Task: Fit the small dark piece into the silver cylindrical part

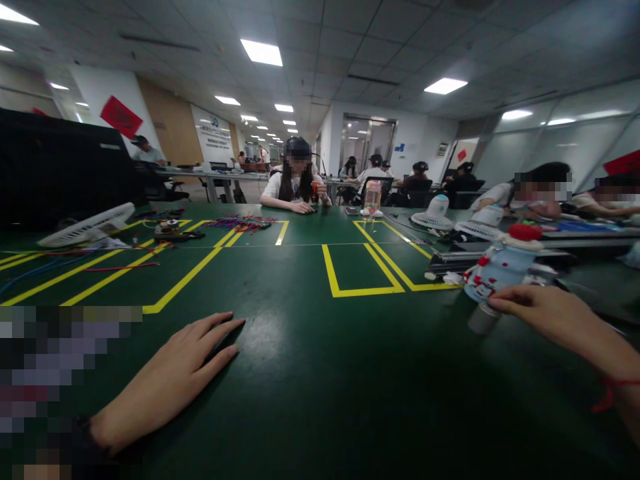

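My left hand (173, 373) lies flat on the green table (300, 400), fingers stretched out, with nothing in it. At the right, my right hand (550, 313) pinches a small pale grey cylinder (484, 319) between thumb and fingers. The cylinder is blurred and tilted, close to the tabletop, and I cannot make out its kind. Just behind it stands a light blue bottle (507, 267) with a red cap and printed figures. I cannot tell whether the cylinder touches the bottle.
Yellow tape (367, 292) marks rectangles on the table. Wires (245, 223) and a white fan (87, 227) lie on the left. Beyond are a clear bottle (372, 199), more fans (434, 215) and a metal frame (450, 262). A co-worker (295, 183) sits opposite.
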`<state>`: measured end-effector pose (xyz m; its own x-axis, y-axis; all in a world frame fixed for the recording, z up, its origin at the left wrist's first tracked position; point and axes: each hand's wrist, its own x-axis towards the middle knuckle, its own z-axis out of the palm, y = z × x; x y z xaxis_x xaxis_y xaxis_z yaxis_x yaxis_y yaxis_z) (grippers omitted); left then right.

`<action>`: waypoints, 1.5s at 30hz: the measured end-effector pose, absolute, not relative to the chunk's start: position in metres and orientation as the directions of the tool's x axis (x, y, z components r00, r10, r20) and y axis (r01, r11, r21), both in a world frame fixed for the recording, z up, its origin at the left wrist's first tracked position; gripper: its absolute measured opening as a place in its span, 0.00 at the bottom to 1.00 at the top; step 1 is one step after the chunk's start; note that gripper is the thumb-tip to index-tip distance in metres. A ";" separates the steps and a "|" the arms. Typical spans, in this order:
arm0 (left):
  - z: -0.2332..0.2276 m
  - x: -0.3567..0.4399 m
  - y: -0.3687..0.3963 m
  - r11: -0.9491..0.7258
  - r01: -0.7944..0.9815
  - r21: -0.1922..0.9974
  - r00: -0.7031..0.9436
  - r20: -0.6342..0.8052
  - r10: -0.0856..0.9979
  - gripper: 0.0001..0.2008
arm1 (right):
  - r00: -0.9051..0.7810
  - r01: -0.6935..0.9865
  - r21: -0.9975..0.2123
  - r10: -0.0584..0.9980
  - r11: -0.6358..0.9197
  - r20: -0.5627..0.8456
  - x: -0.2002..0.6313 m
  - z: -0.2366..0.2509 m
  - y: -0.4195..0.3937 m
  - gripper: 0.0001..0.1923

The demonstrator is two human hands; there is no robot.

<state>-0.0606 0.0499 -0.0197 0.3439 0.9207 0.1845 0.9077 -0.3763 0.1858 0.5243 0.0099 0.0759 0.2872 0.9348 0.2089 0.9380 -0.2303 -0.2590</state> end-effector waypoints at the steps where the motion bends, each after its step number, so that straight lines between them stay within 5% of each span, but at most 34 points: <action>1: -0.020 -0.061 0.051 -0.378 0.907 0.186 0.345 0.185 0.920 0.25 | 0.289 0.937 -0.262 0.935 -0.232 0.205 0.523 0.077 0.009 0.17; 14: -0.023 -0.064 0.053 -0.378 0.903 0.204 0.338 0.207 0.918 0.26 | 0.264 0.930 -0.303 0.952 -0.208 0.158 0.524 0.075 0.006 0.19; 19: -0.023 -0.064 0.053 -0.392 0.899 0.196 0.354 0.204 0.913 0.26 | 0.235 0.809 -0.573 0.966 -0.134 0.105 0.533 0.058 -0.002 0.29; 23: -0.021 -0.062 0.052 -0.397 0.896 0.200 0.355 0.217 0.910 0.25 | 0.220 0.904 -0.412 0.950 -0.113 0.223 0.507 0.050 -0.002 0.26; 31: -0.018 -0.060 0.050 -0.383 0.900 0.208 0.343 0.205 0.917 0.25 | -0.387 0.684 -0.566 0.887 0.460 0.253 0.335 0.050 -0.006 0.24; 35: -0.020 -0.064 0.051 -0.382 0.898 0.218 0.342 0.202 0.918 0.25 | -0.542 0.545 -0.608 0.796 0.578 0.271 0.291 0.036 -0.006 0.25; 41: 0.006 -0.009 0.031 -0.482 0.787 0.384 0.393 0.290 0.873 0.18 | -0.445 0.542 -0.688 0.859 0.483 0.252 0.293 0.011 0.000 0.34; 45: 0.034 0.064 0.010 -0.587 0.592 0.553 0.508 0.310 0.804 0.14 | -0.446 0.514 -0.724 0.865 0.459 0.231 0.292 0.009 0.002 0.22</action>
<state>0.0645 0.0101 0.0338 0.5079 0.8038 0.3099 0.5917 -0.5869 0.5527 0.2920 0.0018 0.0092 -0.4463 0.8645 0.2311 0.5145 0.4592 -0.7242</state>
